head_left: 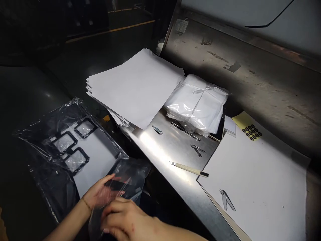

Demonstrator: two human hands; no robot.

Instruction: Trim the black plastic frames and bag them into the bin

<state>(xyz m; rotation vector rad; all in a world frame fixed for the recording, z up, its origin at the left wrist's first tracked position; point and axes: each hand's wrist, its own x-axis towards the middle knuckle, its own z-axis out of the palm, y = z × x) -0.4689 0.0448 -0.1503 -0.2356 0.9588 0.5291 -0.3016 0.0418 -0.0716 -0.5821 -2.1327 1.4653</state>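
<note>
A clear plastic bag [134, 172] hangs between my hands at the lower middle, with a dark flat shape showing through it. My left hand [100, 192], wearing a thin bracelet, grips the bag from the left, its fingers partly seen through the film. My right hand [125, 217] is closed with curled fingers on the bag's near side. Left of them, several black frames [64, 142] with clear film in their openings lie on a white sheet [99, 150] inside a container lined with dark-looking plastic [47, 187].
A stack of white paper [135, 85] and a tied, plastic-wrapped white bundle [198, 103] sit on the metal table [160, 150]. Nearby are a craft knife [189, 169], a pen [185, 130], nail clippers [227, 199], another clipper [198, 150] and a sheet of round stickers [252, 132].
</note>
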